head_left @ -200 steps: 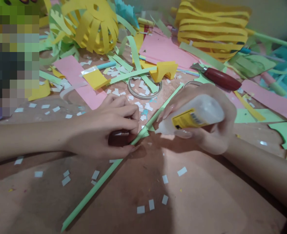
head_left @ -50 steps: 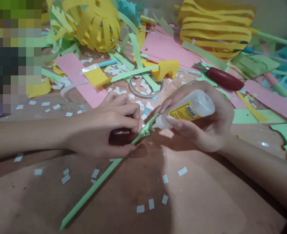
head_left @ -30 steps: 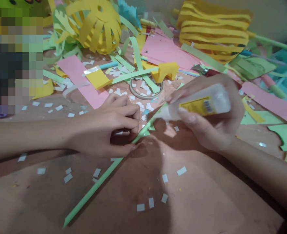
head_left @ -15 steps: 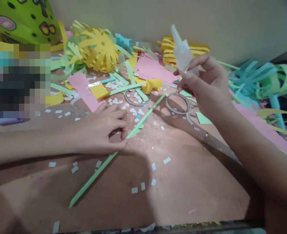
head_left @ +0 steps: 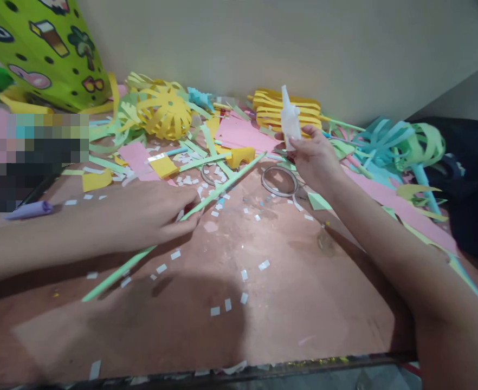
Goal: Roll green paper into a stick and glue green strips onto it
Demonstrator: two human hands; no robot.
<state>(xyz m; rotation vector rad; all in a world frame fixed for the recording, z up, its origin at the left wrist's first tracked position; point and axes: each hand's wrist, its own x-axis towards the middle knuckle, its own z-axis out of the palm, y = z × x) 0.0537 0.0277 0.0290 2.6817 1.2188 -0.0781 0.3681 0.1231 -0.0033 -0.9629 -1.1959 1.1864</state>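
Note:
My left hand [head_left: 169, 208] is closed around the middle of a thin light-green paper stick [head_left: 119, 273], which slants from lower left to upper right over the brown table. In my right hand [head_left: 314, 157], pinched upright, is a small white translucent bottle [head_left: 290, 122] with a pointed nozzle. Just left of and below that hand lies a grey ring [head_left: 279, 181]. A second ring [head_left: 213, 174] lies partly under paper strips behind the stick. Small white paper pieces [head_left: 227, 304] are scattered on the table around my left hand.
Yellow cut-paper lanterns [head_left: 168, 111], pink sheets [head_left: 239, 131] and green strips crowd the table's back. A green patterned bag [head_left: 52, 54] stands at the back left. Blue paper fringes [head_left: 385, 143] and a dark object [head_left: 475, 184] are at the right.
The green stick is now lifted off the table in my left hand. My right hand with the bottle has moved lower and slightly left in view, and the camera view has shifted.

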